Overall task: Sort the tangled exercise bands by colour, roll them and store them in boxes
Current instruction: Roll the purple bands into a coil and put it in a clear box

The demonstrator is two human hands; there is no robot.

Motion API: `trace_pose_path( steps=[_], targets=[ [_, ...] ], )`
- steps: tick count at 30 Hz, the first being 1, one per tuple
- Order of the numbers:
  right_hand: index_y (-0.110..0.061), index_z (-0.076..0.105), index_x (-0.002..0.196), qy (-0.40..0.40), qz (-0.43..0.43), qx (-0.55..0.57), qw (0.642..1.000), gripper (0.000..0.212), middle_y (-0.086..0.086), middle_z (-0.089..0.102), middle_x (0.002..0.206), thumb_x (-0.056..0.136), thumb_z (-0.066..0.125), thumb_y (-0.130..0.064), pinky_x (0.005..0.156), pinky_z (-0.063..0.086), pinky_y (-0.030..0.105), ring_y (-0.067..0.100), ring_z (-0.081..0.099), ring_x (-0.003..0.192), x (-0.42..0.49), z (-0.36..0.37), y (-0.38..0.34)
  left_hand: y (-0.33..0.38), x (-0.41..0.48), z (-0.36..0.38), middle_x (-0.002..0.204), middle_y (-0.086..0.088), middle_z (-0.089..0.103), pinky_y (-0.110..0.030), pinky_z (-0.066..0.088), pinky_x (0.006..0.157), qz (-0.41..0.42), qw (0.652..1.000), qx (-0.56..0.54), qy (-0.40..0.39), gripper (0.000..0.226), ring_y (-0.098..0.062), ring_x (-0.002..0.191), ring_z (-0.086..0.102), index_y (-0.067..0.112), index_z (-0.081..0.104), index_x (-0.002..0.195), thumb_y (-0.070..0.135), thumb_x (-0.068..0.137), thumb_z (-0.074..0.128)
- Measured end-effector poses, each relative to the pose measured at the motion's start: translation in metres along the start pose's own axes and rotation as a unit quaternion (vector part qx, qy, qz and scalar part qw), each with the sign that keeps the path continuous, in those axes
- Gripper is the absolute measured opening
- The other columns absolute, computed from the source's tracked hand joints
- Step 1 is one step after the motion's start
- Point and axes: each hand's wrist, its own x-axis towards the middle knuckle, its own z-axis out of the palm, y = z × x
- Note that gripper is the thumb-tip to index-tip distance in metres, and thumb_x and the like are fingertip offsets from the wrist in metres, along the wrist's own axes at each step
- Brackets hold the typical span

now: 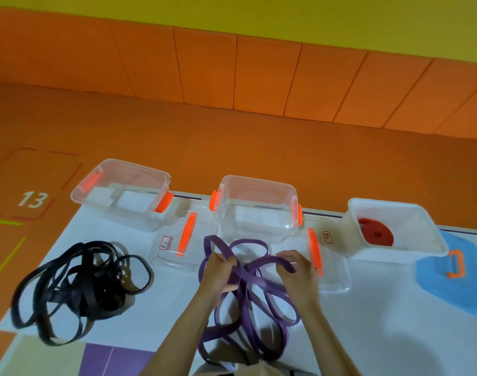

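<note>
Head view: left hand [218, 268] clenches the purple bands [269, 302] where their loops cross; right hand [298, 270] pinches one loop just beside it; the tangle lies on the white mat [381, 327], before the middle clear box [256, 207]; black bands [77, 289] heap near the mat's left edge.

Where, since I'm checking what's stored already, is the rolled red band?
In the head view, the rolled red band lies inside the white box, far right of the row, beside the middle clear box.
</note>
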Motion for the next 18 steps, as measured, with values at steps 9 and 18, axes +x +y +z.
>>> trace_pose_path(
  steps=[9, 18],
  targets=[
    [-0.017, 0.075, 0.092, -0.061, -0.001, 0.169, 0.984, 0.022, 0.001, 0.076, 0.087, 0.091, 0.073, 0.005, 0.070, 0.064, 0.031, 0.028, 0.074, 0.085, 0.021, -0.051, -0.004, -0.018, -0.001, -0.021, 0.099, -0.008, 0.068, -0.035, 0.055, 0.081, -0.052, 0.953, 0.298, -0.019, 0.017, -0.023, 0.089, 0.063, 0.011, 0.055, 0.117, 0.019, 0.102, 0.056],
    [-0.018, 0.071, 0.129, -0.300, -0.059, 0.243, 0.921, 0.035, 0.008, 0.074, 0.124, 0.094, 0.076, -0.013, 0.091, 0.060, 0.033, 0.031, 0.070, 0.117, 0.011, -0.062, -0.054, -0.004, -0.022, 0.028, 0.157, 0.015, 0.045, -0.047, 0.042, 0.120, 0.267, 0.874, 0.373, -0.163, 0.123, -0.016, 0.147, 0.043, 0.046, 0.021, 0.158, 0.070, 0.060, 0.090]
  ],
)
